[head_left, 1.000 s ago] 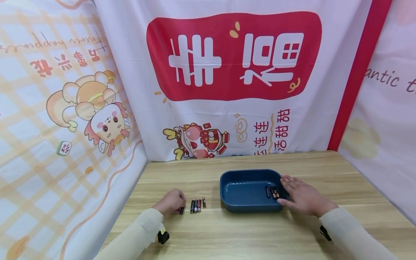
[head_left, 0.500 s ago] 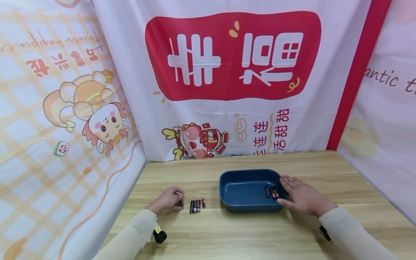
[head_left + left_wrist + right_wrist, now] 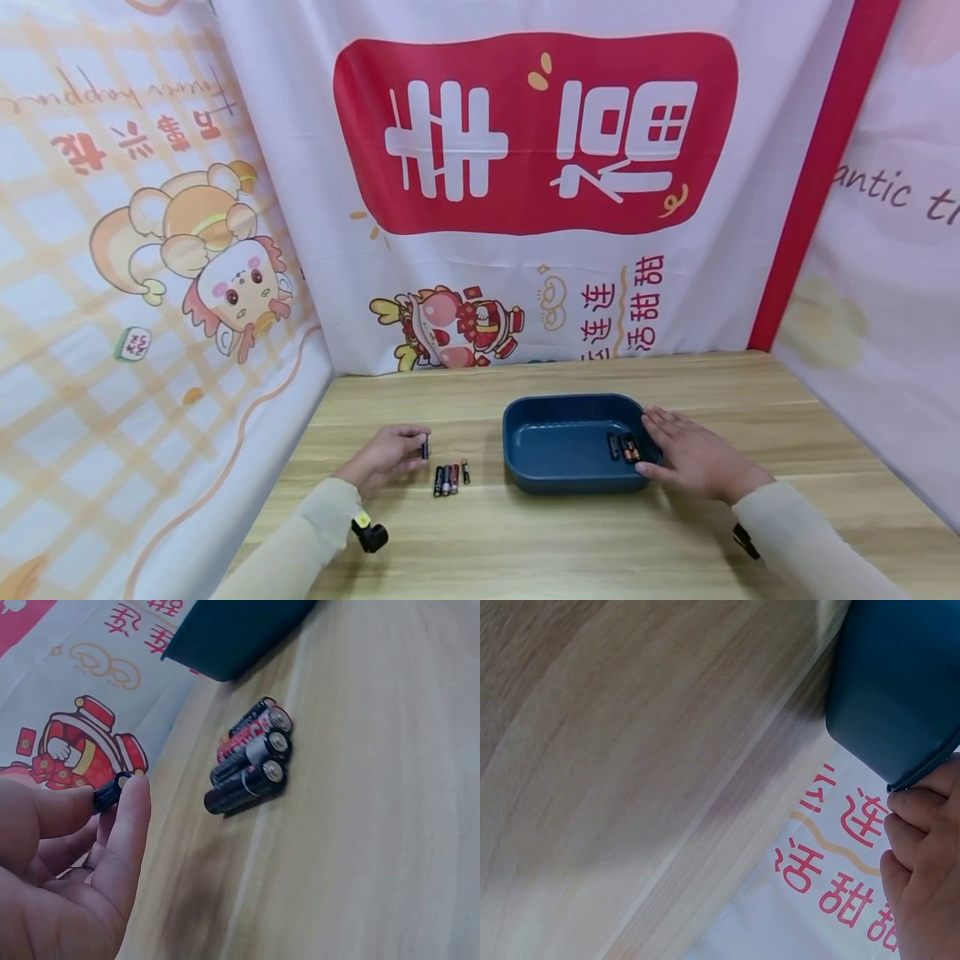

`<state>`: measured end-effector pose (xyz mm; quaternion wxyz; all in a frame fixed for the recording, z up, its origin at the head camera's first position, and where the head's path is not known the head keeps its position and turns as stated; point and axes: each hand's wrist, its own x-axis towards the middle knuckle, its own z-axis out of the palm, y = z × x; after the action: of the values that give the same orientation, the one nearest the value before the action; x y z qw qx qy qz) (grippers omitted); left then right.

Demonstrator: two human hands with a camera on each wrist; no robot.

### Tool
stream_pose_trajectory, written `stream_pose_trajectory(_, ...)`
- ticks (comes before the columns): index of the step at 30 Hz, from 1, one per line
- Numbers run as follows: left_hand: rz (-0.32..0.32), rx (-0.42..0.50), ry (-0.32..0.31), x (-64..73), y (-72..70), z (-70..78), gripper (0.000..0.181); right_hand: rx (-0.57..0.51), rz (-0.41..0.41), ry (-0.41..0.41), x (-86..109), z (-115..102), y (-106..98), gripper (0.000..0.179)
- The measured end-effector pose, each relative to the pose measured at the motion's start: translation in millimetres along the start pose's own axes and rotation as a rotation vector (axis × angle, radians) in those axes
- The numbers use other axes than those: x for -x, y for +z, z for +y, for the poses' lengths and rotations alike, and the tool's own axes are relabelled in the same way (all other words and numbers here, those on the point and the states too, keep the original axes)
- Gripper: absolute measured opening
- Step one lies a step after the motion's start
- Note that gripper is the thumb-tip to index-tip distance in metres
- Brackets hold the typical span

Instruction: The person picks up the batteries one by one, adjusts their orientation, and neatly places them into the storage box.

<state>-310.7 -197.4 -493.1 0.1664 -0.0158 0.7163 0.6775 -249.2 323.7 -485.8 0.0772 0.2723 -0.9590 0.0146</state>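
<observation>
My left hand point(image 3: 392, 452) is raised slightly over the table at the left, pinching a dark battery point(image 3: 109, 793) between thumb and fingertip. Just to the right of this hand, several batteries point(image 3: 247, 786) lie side by side in a short row, in black, grey and red. A dark blue rectangular basin point(image 3: 555, 481) stands right of that row. Inside it, near the right end, lie a few black and copper batteries point(image 3: 628, 450). My right hand point(image 3: 697, 454) rests along the basin's right rim, fingers extended and thumb at the near corner.
The wooden table point(image 3: 517, 550) runs back to a white cloth point(image 3: 450, 275) with red printing. A patterned cloth point(image 3: 172, 333) hangs along the left side and a pale one point(image 3: 877, 317) along the right.
My left hand has picked a battery up from the left of the row and lifted it, turning it upright. The right hand stays on the basin's rim.
</observation>
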Motion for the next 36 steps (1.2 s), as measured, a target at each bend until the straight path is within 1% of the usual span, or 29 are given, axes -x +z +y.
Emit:
stream_pose_trajectory(5,-0.029,0.035,0.019,-1.1,1.0,6.4,0.034,-0.003,0.006,-0.001,0.1,-1.0,-0.3,0.084)
stream_pose_trajectory(8,-0.041,0.04,0.019,-1.9,2.0,9.2,0.034,0.002,0.002,0.005,-0.7,-0.6,0.4,0.083)
stream_pose_trajectory(14,-0.057,0.068,0.01,-1.4,5.0,14.2,0.028,0.007,-0.005,0.004,-1.4,0.5,2.6,0.085)
stream_pose_trajectory(17,-0.075,0.101,0.008,-2.0,6.6,17.4,0.033,0.003,-0.012,0.009,-1.5,0.4,3.2,0.084)
stream_pose_trajectory(21,-0.1,0.137,0.021,-4.2,8.6,20.9,0.042,-0.004,-0.017,0.015,-1.6,0.0,3.1,0.084)
stream_pose_trajectory(24,-0.102,0.151,0.029,-5.6,10.7,22.4,0.04,-0.003,-0.015,0.016,-1.5,0.0,3.1,0.085)
stream_pose_trajectory(29,-0.095,0.174,0.035,-8.5,15.8,25.2,0.033,0.002,-0.013,0.014,-1.1,-0.6,2.8,0.084)
stream_pose_trajectory(36,-0.086,0.195,0.035,-12.4,27.0,32.8,0.036,-0.006,-0.004,0.02,-0.3,-1.6,0.9,0.083)
